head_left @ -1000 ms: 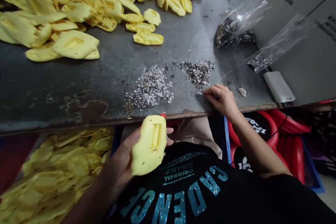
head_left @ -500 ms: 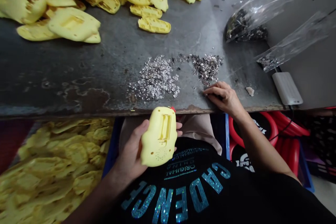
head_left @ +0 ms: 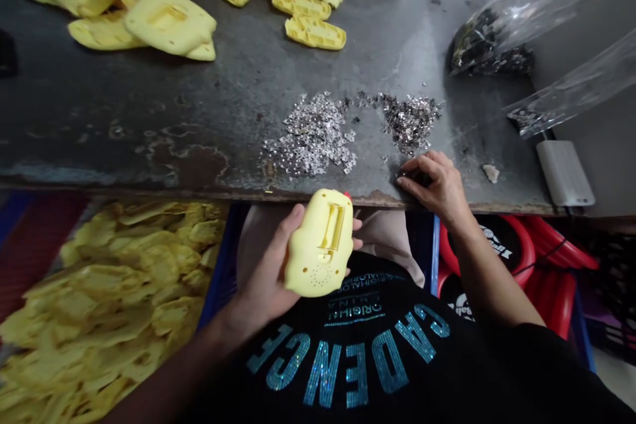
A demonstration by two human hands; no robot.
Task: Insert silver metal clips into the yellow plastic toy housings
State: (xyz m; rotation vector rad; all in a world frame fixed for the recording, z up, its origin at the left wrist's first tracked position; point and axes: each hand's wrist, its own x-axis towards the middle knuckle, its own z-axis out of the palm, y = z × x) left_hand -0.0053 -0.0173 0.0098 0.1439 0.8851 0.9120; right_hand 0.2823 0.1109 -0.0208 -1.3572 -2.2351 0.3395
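Note:
My left hand [head_left: 271, 265] is closed round a yellow plastic toy casing [head_left: 318, 245], held over my lap just below the table's edge. The casing shows a long battery slot, screw holes, a patch of speaker holes and a bit of red at its top. Near the front edge of the table, my right hand [head_left: 437, 185] has thumb and forefinger pinched together at the surface. Whatever sits between those fingertips is too small to make out. Just beyond it lies a heap of small metal pieces [head_left: 411, 120], and further left a larger heap of shiny metal pieces [head_left: 315, 136].
Yellow casing halves [head_left: 169, 20] are piled along the back of the metal table [head_left: 238, 93]. Clear bags of small parts [head_left: 491, 46] and a white box-shaped device [head_left: 565, 172] stand at the right. Below are a bin of yellow parts [head_left: 124, 305] and red ring-shaped items [head_left: 517, 245].
The view has shifted, so the table and its contents appear further right and slightly higher. My left hand still holds the casing. My right thumb and forefinger remain down by the smaller heap.

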